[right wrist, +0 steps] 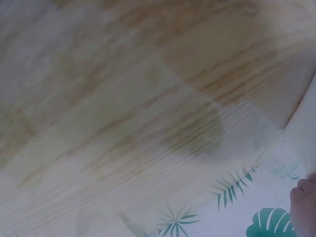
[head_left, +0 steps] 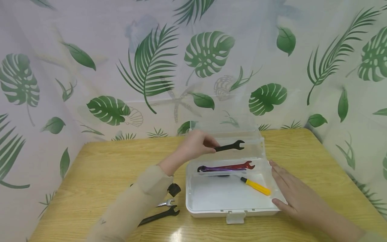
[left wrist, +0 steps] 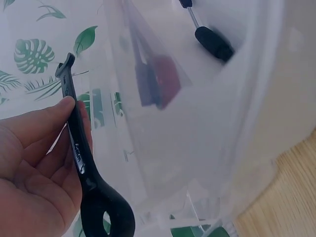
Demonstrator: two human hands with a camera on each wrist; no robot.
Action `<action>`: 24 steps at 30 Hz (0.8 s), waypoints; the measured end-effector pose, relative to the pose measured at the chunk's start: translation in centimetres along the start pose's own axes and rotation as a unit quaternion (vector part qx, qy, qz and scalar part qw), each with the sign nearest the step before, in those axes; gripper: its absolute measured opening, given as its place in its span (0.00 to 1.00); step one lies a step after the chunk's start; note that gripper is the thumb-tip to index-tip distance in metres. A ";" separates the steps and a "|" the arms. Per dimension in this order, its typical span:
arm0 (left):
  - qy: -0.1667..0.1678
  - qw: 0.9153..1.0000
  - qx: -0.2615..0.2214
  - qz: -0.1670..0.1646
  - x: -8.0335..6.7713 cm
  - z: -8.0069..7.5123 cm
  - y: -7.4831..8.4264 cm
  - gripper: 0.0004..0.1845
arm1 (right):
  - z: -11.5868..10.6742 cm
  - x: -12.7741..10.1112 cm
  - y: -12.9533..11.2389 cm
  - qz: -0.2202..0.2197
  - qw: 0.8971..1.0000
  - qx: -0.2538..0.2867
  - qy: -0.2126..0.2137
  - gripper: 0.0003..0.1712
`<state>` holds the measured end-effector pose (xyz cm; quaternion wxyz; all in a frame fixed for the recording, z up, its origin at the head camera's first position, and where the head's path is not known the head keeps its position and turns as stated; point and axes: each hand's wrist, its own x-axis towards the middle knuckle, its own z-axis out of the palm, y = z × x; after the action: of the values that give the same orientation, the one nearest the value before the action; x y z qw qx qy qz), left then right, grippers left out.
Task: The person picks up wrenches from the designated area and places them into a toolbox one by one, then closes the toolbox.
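My left hand [head_left: 196,144] pinches a black wrench [head_left: 231,146] by its handle, above the back of a clear plastic toolbox [head_left: 208,212] with its lid raised. In the left wrist view the thumb and fingers hold this wrench [left wrist: 81,158], ring end nearest the camera. A red wrench [head_left: 248,165] and a purple wrench [head_left: 208,169] lie in the toolbox's rear compartment. A yellow-handled tool [head_left: 257,187] lies in the main compartment. My right hand [head_left: 291,190] rests against the toolbox's right side with fingers extended; its fingertips [right wrist: 303,197] barely show in the right wrist view.
Left of the toolbox, on the wooden table [head_left: 96,171], lie a black wrench [head_left: 160,215], a silver wrench [head_left: 166,203] and a small black object [head_left: 173,190], partly behind my left sleeve. A leaf-patterned curtain [head_left: 169,77] hangs behind. The toolbox latch [head_left: 235,217] faces the front.
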<state>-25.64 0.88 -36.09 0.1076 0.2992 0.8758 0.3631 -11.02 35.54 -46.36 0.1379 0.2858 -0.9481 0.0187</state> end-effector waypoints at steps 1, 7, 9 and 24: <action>-0.001 1.000 0.000 0.002 0.2 0.1 0.2 0.08 | 0.0 0.0 0.0 -0.001 1.000 0.000 0.001 0.55; -0.012 1.000 -0.010 0.005 0.8 0.7 1.1 0.08 | 0.0 0.0 0.0 -0.006 1.000 0.000 0.006 0.55; -0.014 1.000 -0.007 0.005 1.0 0.9 1.2 0.09 | 0.0 0.1 0.0 -0.007 1.000 0.000 0.007 0.55; -0.029 0.999 0.024 0.006 1.4 2.4 1.5 0.07 | -0.1 0.0 -0.1 -0.003 1.000 0.002 0.005 0.52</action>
<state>-25.10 3.90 -36.77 0.1232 0.3171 0.8792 0.3336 -10.96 35.41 -46.29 0.1424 0.2887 -0.9465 0.0221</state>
